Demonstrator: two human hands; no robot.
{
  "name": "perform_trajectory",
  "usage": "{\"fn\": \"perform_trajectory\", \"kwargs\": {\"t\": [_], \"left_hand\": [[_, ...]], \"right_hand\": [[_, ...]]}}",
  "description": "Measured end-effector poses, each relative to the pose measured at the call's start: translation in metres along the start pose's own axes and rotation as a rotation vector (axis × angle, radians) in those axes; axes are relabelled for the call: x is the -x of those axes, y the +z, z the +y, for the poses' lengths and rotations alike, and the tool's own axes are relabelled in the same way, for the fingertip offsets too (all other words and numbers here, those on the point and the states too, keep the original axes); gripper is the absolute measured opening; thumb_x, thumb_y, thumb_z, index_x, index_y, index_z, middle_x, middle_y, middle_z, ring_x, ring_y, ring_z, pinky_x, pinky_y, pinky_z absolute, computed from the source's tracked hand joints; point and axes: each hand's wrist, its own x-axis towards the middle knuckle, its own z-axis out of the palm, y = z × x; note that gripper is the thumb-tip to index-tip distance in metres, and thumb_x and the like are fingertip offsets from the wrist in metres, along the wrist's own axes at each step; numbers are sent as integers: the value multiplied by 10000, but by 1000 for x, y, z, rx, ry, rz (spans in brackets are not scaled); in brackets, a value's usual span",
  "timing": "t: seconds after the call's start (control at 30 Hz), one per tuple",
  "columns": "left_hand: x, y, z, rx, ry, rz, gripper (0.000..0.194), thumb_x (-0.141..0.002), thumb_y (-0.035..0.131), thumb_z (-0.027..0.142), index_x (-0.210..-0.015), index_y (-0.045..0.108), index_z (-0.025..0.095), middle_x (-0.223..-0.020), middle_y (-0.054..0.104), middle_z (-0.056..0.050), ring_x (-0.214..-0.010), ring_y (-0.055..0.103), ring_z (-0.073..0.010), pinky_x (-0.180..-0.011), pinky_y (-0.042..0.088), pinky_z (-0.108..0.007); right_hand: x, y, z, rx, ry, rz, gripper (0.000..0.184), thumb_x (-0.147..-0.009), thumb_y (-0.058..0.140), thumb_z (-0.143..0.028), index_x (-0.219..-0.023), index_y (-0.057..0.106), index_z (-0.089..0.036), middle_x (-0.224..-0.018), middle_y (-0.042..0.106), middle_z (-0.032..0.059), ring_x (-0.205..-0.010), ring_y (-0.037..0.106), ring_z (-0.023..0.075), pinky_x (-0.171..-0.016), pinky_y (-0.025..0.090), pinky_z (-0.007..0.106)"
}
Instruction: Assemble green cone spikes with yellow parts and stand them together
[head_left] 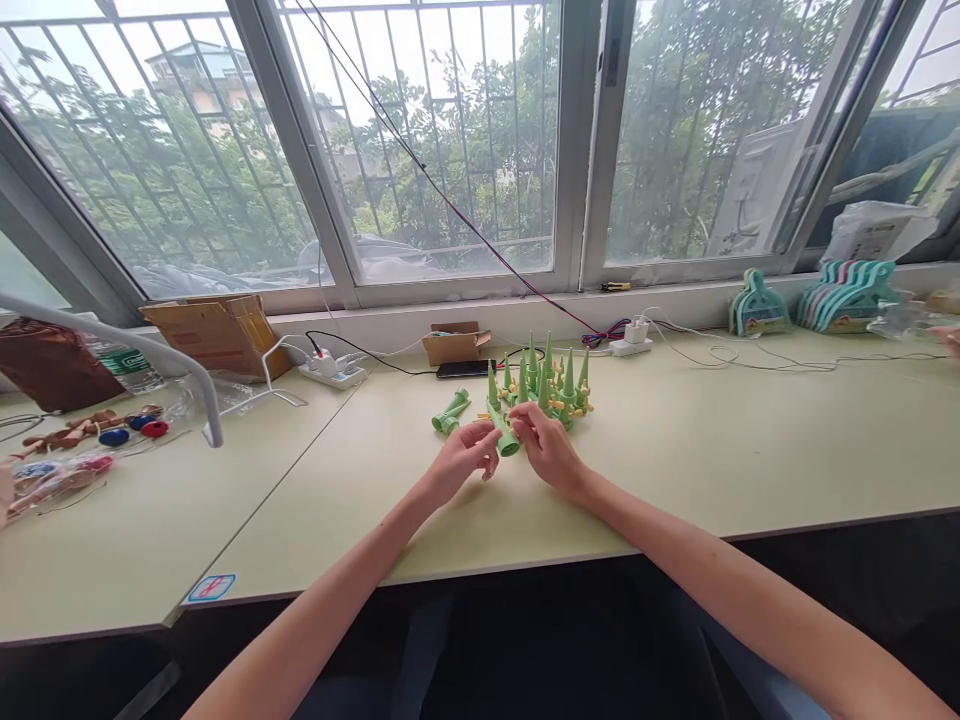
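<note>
My left hand [466, 458] and my right hand [546, 445] meet over the pale green table [675, 460], both pinched on one green cone-shaped plastic piece [507, 436] that lies tilted between the fingertips. Just behind them stands a cluster of several upright green cones with small yellow parts [546, 385]. Two more green cones [451, 411] lie on their sides to the left of the cluster.
A small cardboard box [454, 343], a dark phone [463, 369], a power strip [331, 371] and cables sit along the window sill side. Left lie a larger cardboard box [217, 334] and bagged colourful toys [82, 440]. Right stand green toy stacks [846, 294].
</note>
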Motion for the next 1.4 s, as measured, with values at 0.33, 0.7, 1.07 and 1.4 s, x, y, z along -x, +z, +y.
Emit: {"fn": "perform_trajectory", "kwargs": {"t": [0.33, 0.7, 1.07, 1.4], "left_hand": [[0, 0, -10, -626, 478, 213, 205, -888, 619, 387, -922, 689, 197, -908, 553, -35, -573, 489, -65, -506, 467, -214], [-1, 6, -10, -777, 558, 274, 328, -994, 402, 430, -979, 629, 194, -925, 561, -47, -601, 512, -91, -567, 485, -251], [-5, 7, -4, -318, -5, 194, 670, -910, 334, 689, -612, 588, 145, -543, 539, -23, -393, 424, -88, -388, 293, -224], [-2, 9, 0, 23, -167, 32, 548, -845, 532, 662, -679, 586, 142, -527, 497, 4, -389, 395, -67, -352, 246, -188]], "right_hand": [[0, 1, 3, -4, 49, -40, 173, -996, 402, -351, -1017, 492, -206, -652, 541, -39, -501, 398, 101, -523, 331, 218], [-2, 0, -4, -11, 83, 27, 220, -1005, 380, -402, -1054, 480, -213, -635, 497, -50, -512, 448, 114, -542, 361, 230], [0, -1, -4, 62, 26, 60, 223, -1019, 356, -394, -1078, 469, -211, -687, 566, -24, -566, 552, 132, -600, 417, 244], [0, -1, -1, 65, 0, 19, 214, -1025, 352, -380, -1089, 474, -216, -702, 571, -15, -620, 583, 145, -637, 435, 251]]}}
